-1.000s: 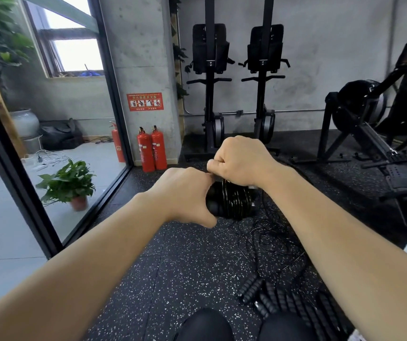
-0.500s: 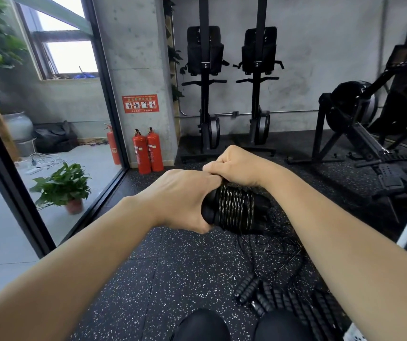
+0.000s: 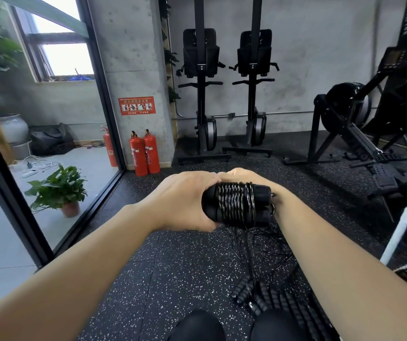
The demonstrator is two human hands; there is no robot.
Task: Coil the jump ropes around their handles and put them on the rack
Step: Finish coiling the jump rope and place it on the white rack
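Two black handles point(image 3: 261, 196), wound with rope point(image 3: 235, 205), are gripped in your left hand point(image 3: 185, 200), in front of the fire extinguishers point(image 3: 144, 153). Your right hand point(image 3: 244, 175) is behind them, and its grip I cannot tell. The red sign point(image 3: 137, 105) above the extinguishers is unreadable.

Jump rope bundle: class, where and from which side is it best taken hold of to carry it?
Wrap around the wound middle of the jump rope bundle from above. The two handles lie side by side, roughly level, and the coils there could slip; loose rope hangs beneath.
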